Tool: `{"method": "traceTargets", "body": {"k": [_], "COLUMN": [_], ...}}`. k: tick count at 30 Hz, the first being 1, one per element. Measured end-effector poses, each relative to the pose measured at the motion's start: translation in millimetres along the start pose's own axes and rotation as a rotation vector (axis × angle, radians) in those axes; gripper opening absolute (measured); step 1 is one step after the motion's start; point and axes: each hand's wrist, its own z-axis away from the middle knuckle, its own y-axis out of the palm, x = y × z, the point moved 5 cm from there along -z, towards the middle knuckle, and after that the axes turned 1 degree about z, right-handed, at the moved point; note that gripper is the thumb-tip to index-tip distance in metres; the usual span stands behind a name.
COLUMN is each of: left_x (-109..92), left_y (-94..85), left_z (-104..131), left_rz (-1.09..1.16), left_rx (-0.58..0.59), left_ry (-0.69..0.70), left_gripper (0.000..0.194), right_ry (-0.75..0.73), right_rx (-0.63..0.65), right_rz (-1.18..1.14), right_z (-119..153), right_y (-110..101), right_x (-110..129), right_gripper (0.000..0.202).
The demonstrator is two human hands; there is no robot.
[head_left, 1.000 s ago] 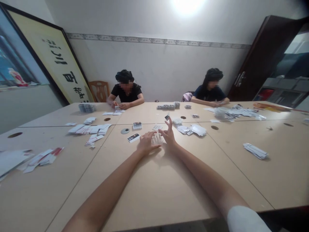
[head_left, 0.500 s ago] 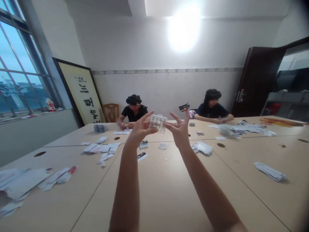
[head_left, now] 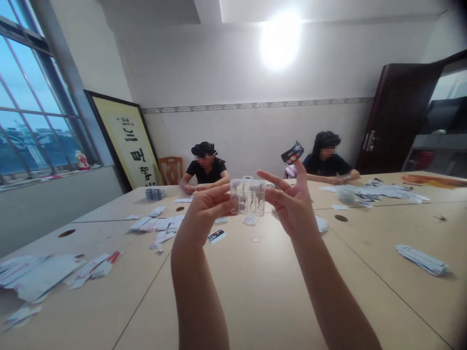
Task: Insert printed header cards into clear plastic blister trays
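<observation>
In the middle of the frame, a clear plastic box [head_left: 248, 189] is raised above the tabletop [head_left: 262, 291], upright, with its wide face to the camera; I suppose it is held so in order that the small metal pieces [head_left: 251, 198] inside can be looked at well. The left hand [head_left: 215, 204] pinches the left side of the box between thumb and fingers, and this grip seems to carry most of the weight. The right hand [head_left: 292, 199] has its fingers spread; its lower fingertips meet the right edge of the box, maybe to steady it, but whether they really pinch it I cannot tell. At the tip of its raised finger is a dark printed card [head_left: 293, 153], probably kept up there so that it does not cover the box; how it is fixed there is not clear.

Below the box, near the centre, a flat clear case [head_left: 250, 220] and another card [head_left: 217, 236] lie within easy reach. Paper pieces [head_left: 44, 274] spread at the lower left, and a bundle of strips [head_left: 421, 260] lies at the right, perhaps put aside to leave working room between the arms
</observation>
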Motion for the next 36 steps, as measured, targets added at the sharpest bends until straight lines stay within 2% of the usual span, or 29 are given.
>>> {"method": "traceTargets", "body": {"k": [3,9,18,22,25,27,30,34,36], "left_x": [2,1,2,4,3,2,2,0,-1], "left_y": [-1.7,7.6,14.7,18.0,23.1,25.8,31.7,42.3,46.4], "left_z": [-4,-11,-17,-18,-16,-14,-14,-13,-12], "left_rz": [-0.013,-0.015,-0.106,-0.2,-0.221,-0.247,-0.265,-0.212,-0.231], "left_rx": [-0.055,-0.098,-0.069,-0.002,0.08,0.095,0.12,0.171,0.165], "left_ry": [0.016,0.044,0.112,0.111,0.118,0.131,0.139,0.134,0.124], "left_gripper": [0.036,0.032,0.027,0.028,0.041,0.045,0.041,0.037,0.037], "right_ry": [0.005,-0.06,0.0,0.061,0.086,0.093,0.107,0.192,0.2], "right_rx": [0.004,0.031,0.068,0.054,0.018,-0.027,-0.073,0.02,0.027], "right_rz": [0.045,0.144,0.105,0.116,0.102,0.124,0.167,0.156,0.167], "right_z": [5,6,3,-4,-9,-10,-8,-5,-4], "right_y": [-1,-1,-3,-7,-10,-12,-15,-15,-16], "right_x": [9,18,16,6,-1,-4,-3,-1,2], "right_gripper": [0.111,0.117,0.113,0.113,0.112,0.111,0.111,0.113,0.112]}}
